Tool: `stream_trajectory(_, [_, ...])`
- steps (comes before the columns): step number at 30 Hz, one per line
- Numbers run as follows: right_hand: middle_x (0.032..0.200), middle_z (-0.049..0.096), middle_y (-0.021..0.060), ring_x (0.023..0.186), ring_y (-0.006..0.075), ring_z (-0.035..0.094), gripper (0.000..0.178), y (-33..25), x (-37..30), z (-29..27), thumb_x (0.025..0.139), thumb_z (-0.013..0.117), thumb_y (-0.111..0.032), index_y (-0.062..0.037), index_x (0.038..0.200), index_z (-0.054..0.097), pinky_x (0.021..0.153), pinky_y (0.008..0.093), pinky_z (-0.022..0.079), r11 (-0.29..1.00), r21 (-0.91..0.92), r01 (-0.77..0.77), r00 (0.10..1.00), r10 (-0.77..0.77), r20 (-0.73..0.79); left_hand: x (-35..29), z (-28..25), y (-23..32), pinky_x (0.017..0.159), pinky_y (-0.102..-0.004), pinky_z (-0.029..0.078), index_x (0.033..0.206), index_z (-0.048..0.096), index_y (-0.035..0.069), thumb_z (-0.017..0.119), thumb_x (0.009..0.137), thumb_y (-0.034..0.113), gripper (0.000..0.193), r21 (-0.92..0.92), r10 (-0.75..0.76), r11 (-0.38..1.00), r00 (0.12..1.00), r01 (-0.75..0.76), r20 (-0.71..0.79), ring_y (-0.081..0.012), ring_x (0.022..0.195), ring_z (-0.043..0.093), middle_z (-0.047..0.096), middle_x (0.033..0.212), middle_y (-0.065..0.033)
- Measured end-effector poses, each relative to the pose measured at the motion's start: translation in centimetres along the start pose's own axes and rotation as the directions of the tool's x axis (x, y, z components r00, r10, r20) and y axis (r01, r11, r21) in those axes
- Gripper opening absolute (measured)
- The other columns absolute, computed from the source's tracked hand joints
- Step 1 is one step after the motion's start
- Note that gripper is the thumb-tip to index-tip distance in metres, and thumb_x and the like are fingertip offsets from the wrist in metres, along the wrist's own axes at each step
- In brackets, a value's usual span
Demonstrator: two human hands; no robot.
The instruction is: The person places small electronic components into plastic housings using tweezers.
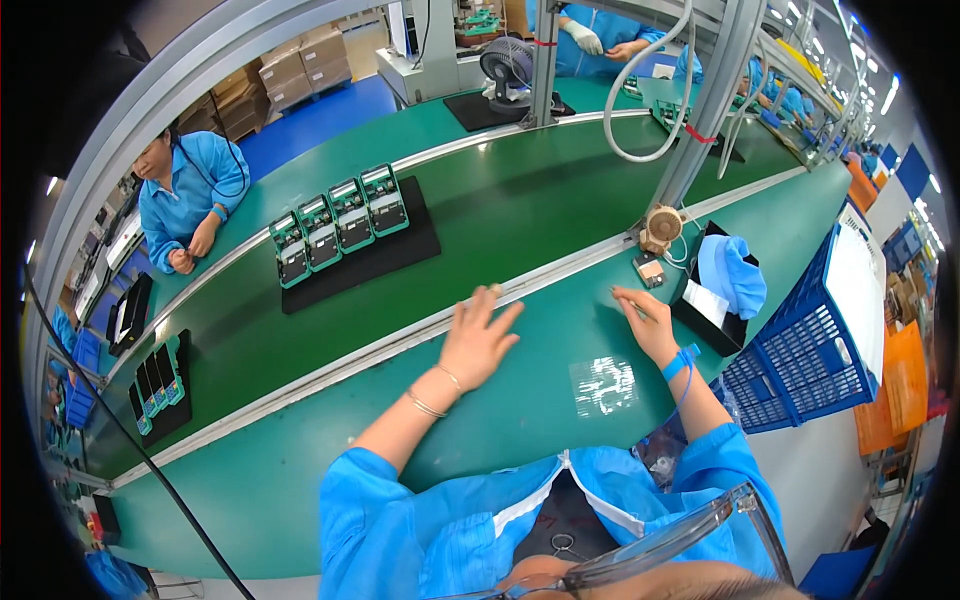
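My left hand (480,335) reaches over the near edge of the green conveyor belt (520,215), fingers spread and nothing in them. Thin bangles circle that wrist. My right hand (648,325) hovers over the green worktable (540,400), its fingertips drawn together; whether they pinch something small cannot be seen. A blue wrist strap (681,362) with a cord is on that arm. Below this hand, a clear sheet with white glare (603,387) lies on the table. Several green-framed electronic units (340,225) stand in a row on a black mat (425,225) on the belt, beyond my left hand.
A small beige fan (661,230) stands by the metal rail. Right of it, a black box (715,330) holds a blue cloth (732,275), beside a blue crate (800,350). More units (158,382) lie at left. A co-worker (195,190) sits across the belt. Metal posts (705,110) rise ahead.
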State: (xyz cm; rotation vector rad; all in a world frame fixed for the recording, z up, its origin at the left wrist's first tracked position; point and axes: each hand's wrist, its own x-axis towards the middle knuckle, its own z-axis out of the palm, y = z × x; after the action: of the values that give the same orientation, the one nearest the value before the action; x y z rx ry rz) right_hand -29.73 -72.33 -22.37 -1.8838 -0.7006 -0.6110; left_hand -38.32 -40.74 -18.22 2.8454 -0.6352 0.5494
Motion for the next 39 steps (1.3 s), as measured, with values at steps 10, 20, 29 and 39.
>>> stream_trajectory(10, [0.101,0.068,0.0106,0.095,0.0177,0.066,0.021,5.0,1.6,1.1,0.095,0.058,-0.010,0.0046,0.109,0.065,0.080,0.0252,0.051,0.851,0.421,-0.314,0.933,0.359,-0.029,1.4,2.3,1.8,0.114,-0.0528,0.023,0.136,0.050,0.020,0.050,0.096,0.036,0.043,0.036,0.063,0.997,0.993,-0.067,0.100,-0.0330,0.139,0.030,0.038,0.147,-0.0123])
stream_trajectory(20, [0.100,0.068,0.0108,0.093,0.0188,0.068,0.021,6.4,2.0,0.5,0.095,0.058,-0.010,0.0056,0.108,0.065,0.077,0.0247,0.052,0.826,0.434,-0.361,0.911,0.411,-0.023,2.7,2.9,2.2,0.113,-0.0530,0.024,0.135,0.051,0.020,0.051,0.096,0.034,0.041,0.014,0.057,0.998,0.993,-0.059,0.104,-0.0335,0.138,0.031,0.040,0.145,-0.0126])
stream_trajectory(29, [0.098,0.068,0.0104,0.092,0.0178,0.067,0.021,7.3,2.4,0.0,0.095,0.059,-0.011,0.0045,0.107,0.066,0.076,0.0239,0.051,0.812,0.448,-0.375,0.908,0.418,0.004,3.3,4.2,2.1,0.114,-0.0526,0.022,0.134,0.051,0.015,0.048,0.097,0.036,0.042,-0.048,0.021,0.999,0.997,-0.018,0.080,-0.0336,0.138,0.031,0.039,0.145,-0.0137])
stream_trajectory(39, [0.094,0.070,0.0111,0.088,0.0150,0.066,0.021,8.2,2.8,-0.3,0.095,0.059,-0.011,0.0040,0.107,0.066,0.076,0.0229,0.050,0.811,0.430,-0.397,0.900,0.436,0.009,4.2,4.8,2.2,0.114,-0.0508,0.023,0.132,0.052,0.013,0.052,0.095,0.032,0.041,-0.036,0.032,0.999,0.996,-0.029,0.083,-0.0333,0.138,0.031,0.041,0.143,-0.0149])
